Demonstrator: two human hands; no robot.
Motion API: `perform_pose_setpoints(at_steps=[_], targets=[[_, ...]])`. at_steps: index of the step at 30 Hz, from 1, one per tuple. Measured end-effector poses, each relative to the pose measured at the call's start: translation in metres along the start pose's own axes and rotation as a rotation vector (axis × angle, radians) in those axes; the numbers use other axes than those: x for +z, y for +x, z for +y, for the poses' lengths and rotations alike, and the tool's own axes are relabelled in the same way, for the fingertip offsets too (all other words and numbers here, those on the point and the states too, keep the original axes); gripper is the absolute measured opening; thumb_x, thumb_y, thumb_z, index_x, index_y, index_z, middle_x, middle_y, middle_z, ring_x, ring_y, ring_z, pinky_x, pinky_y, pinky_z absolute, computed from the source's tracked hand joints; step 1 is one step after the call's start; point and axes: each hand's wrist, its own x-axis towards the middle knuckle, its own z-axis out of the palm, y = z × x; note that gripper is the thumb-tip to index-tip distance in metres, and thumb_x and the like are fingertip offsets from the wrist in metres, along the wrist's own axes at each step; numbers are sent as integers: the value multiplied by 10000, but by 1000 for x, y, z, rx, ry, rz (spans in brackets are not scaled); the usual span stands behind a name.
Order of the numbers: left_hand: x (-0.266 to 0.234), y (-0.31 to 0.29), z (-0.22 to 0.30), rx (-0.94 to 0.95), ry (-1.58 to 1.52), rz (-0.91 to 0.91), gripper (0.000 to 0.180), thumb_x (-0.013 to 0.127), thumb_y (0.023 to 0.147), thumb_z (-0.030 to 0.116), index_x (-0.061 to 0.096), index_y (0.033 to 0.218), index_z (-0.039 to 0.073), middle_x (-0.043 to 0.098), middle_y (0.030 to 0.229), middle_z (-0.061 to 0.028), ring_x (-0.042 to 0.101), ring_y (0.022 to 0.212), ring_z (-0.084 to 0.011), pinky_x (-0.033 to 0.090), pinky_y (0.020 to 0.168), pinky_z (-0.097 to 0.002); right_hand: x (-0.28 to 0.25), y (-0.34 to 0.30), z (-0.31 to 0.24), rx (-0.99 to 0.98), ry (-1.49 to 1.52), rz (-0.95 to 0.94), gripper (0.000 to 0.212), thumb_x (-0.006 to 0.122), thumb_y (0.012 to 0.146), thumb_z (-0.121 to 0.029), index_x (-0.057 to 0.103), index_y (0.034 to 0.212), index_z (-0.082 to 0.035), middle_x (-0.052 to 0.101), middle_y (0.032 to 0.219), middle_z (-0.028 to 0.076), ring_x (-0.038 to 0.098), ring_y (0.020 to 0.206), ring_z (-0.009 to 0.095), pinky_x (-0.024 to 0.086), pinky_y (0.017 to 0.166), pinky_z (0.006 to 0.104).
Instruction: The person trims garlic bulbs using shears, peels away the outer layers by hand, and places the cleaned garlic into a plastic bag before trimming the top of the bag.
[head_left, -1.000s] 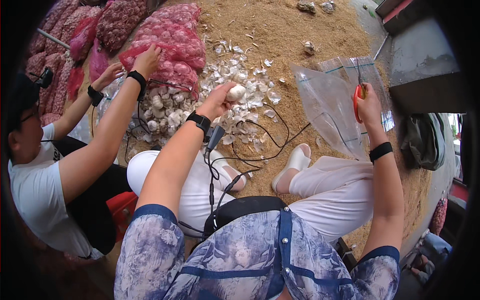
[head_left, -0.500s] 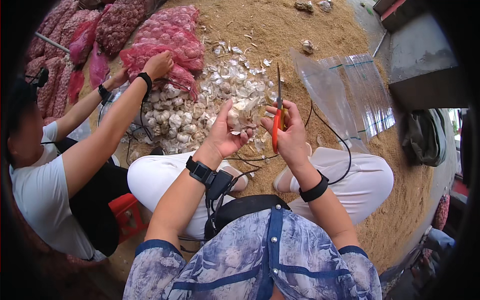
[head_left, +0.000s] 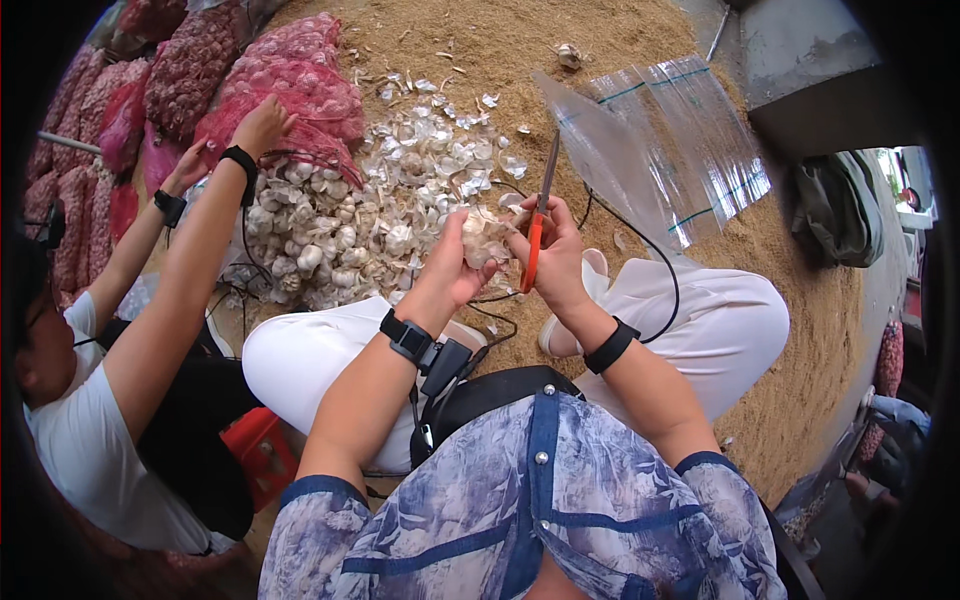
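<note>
A garlic bulb (head_left: 484,236) with loose papery skin sits in my left hand (head_left: 452,262), thumb and fingers curled round it. Orange-handled scissors (head_left: 534,250) are gripped in my right hand (head_left: 556,258), their blades pointing up and away from me. Fingers of the right hand reach the bulb's right side, where they seem to touch its skin. Beyond my hands lies a heap of white garlic skins (head_left: 430,150). To its left is a pile of whole garlic bulbs (head_left: 310,240).
On the left, a person (head_left: 130,400) handles a pink mesh sack (head_left: 290,100) of garlic. More filled sacks (head_left: 195,75) stand behind. Clear plastic sheeting (head_left: 670,140) lies at right on husk-covered ground (head_left: 800,350). A black cable (head_left: 668,255) loops beside my right hand. A red stool (head_left: 262,455) is at left.
My right hand has come closer to the bulb, its fingers now at the skin, and the scissors have tilted. The other person's hands have shifted on the mesh sack. The view has moved slightly.
</note>
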Motion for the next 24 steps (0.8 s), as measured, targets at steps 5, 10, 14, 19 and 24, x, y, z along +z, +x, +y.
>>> perform_pose_setpoints(at_steps=[5,10,14,19,24], targets=[[16,-6,-6,-86,216,1,454,556,911,489,603,1123,90,659,1014,-61,648,873,-203,568,653,-340,-31,2,13,-14,-283,1,351,659,814,4,509,1122,-69,604,833,-5,572,705,59,478,619,220],[-14,18,-6,49,-65,126,396,543,905,437,574,1107,97,656,932,-71,654,787,-224,552,725,-429,-46,3,40,-26,-687,35,362,670,807,-84,522,1138,-90,618,746,119,614,609,231,484,588,356],[-25,18,7,169,-74,117,457,523,912,475,583,1111,68,649,900,-121,649,778,-255,558,732,-388,-40,-7,32,-159,-1099,-33,382,706,804,-227,563,1143,-122,653,783,206,632,792,413,480,682,497],[-18,8,8,207,-110,99,567,481,912,616,590,1122,100,651,911,-99,639,753,-237,541,650,-353,-38,-19,28,-84,-1053,-190,445,741,790,-304,571,1152,-109,659,820,189,636,792,391,499,718,455],[-11,0,16,266,-38,144,664,384,880,743,586,1120,158,640,909,-20,605,799,-164,510,559,-319,-36,-24,32,-103,-1011,-298,553,779,746,-376,566,1149,-63,631,843,156,597,849,324,473,770,413]])
